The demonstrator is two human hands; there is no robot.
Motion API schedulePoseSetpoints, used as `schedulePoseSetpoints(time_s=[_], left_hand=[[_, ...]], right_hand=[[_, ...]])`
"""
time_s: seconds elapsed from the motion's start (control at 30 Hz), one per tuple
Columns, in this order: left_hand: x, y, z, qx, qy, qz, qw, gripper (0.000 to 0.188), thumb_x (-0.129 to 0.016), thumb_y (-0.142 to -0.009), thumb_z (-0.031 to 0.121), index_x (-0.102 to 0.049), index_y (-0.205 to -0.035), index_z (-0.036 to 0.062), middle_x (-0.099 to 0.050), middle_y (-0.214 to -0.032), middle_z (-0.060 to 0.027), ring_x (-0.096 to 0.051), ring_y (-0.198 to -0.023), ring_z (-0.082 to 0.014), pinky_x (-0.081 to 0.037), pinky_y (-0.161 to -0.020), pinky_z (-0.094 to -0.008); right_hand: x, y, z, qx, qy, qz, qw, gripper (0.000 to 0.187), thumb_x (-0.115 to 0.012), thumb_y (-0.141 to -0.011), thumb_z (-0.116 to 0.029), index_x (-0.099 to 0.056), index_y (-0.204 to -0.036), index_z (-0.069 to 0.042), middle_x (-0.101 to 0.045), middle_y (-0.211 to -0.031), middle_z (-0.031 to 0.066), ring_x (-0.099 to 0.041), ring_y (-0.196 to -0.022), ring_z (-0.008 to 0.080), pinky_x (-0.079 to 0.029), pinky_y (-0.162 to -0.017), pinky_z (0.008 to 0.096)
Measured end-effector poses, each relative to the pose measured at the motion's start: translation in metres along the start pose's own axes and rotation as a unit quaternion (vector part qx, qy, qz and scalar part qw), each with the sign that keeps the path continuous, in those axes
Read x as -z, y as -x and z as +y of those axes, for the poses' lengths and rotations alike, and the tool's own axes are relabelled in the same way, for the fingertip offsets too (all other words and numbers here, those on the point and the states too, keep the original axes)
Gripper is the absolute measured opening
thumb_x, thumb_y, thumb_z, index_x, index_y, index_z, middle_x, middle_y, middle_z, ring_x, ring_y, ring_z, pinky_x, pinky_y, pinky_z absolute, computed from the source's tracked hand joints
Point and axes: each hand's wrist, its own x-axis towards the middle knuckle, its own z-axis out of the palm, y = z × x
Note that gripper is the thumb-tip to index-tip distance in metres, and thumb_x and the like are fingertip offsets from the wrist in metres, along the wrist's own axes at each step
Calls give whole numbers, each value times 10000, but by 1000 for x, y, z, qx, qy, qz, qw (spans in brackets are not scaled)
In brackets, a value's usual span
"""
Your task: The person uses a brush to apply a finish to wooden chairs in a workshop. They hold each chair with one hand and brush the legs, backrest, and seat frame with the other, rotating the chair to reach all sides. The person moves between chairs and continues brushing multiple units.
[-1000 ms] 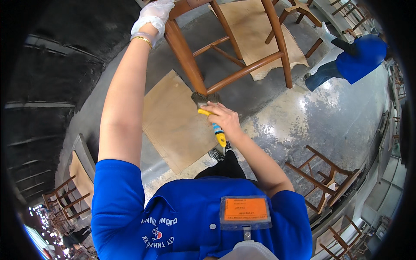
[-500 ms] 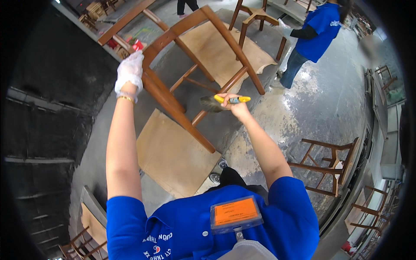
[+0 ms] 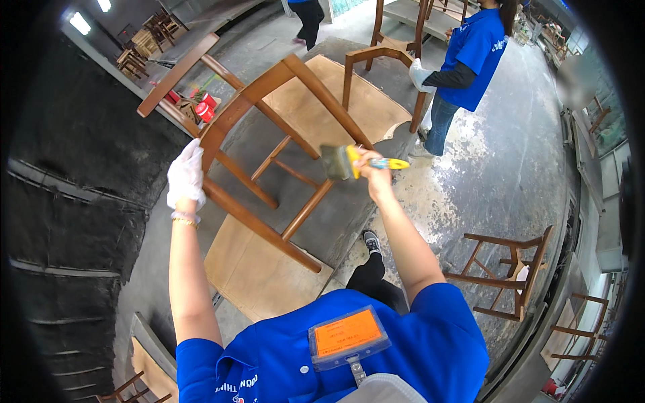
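My left hand, in a white glove, is closed round the near left corner of a brown wooden chair frame. The seatless frame is tilted, with its backrest toward the far left and its legs pointing right and toward me. My bare right hand grips a wide paintbrush by its yellow handle. Its dark bristles point left, in front of the frame's right side near a leg and a rail. Whether they touch the wood I cannot tell.
Brown boards lie on the floor below the frame. Beyond, a co-worker in blue stands by another chair frame. A chair lies at right. Red containers stand at far left, beside a dark wall.
The view has shifted and the chair frame sits lower and further left in it. The brush has turned, its broad bristle face now showing. One of my feet has moved to the right.
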Motion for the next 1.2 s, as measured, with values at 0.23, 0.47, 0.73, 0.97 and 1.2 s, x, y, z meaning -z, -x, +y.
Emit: schedulePoseSetpoints(time_s=[0.23,0.47,0.73,0.97,1.2], left_hand=[[0,6,15,63,9,11,998,388,-679,-1024,197,-689,-1370,21,-759,-1270,-110,-684,-1120,-124,-498,-1005,-259],[-3,16,61,199,-50,-18,978,519,-725,-990,165,-601,-1459,-17,-662,-1447,-109,-625,-1277,-150,-450,-1093,-269],[11,-13,123,389,-111,-277,871,328,-796,-850,270,-751,-1058,20,-782,-974,-90,-722,-903,-177,-548,-801,-325],[-62,-47,60,338,258,-400,812,158,-744,-884,125,-762,-830,-22,-772,-849,-112,-731,-814,-196,-565,-789,-345],[-123,12,46,374,374,-265,806,124,-737,-676,-21,-754,-790,-65,-763,-836,-186,-734,-815,-292,-586,-819,-367]], right_hand=[[183,-16,69,-324,-151,336,871,182,-700,-935,-29,-629,-1039,-160,-733,-1147,61,-720,-952,213,-568,-729,375],[175,-73,70,-309,119,274,903,208,-639,-827,126,-661,-825,-81,-721,-849,77,-705,-791,209,-548,-696,339],[118,-168,-21,-376,-162,84,909,207,-703,-939,-63,-556,-974,-204,-714,-1092,14,-701,-980,190,-551,-850,380],[177,-103,-9,-396,-181,232,870,256,-711,-920,-63,-555,-1047,-222,-679,-1072,-2,-682,-984,232,-532,-877,417],[213,-45,-32,-372,-85,400,833,243,-672,-901,-13,-575,-965,-227,-649,-1035,9,-668,-954,250,-546,-792,447]])
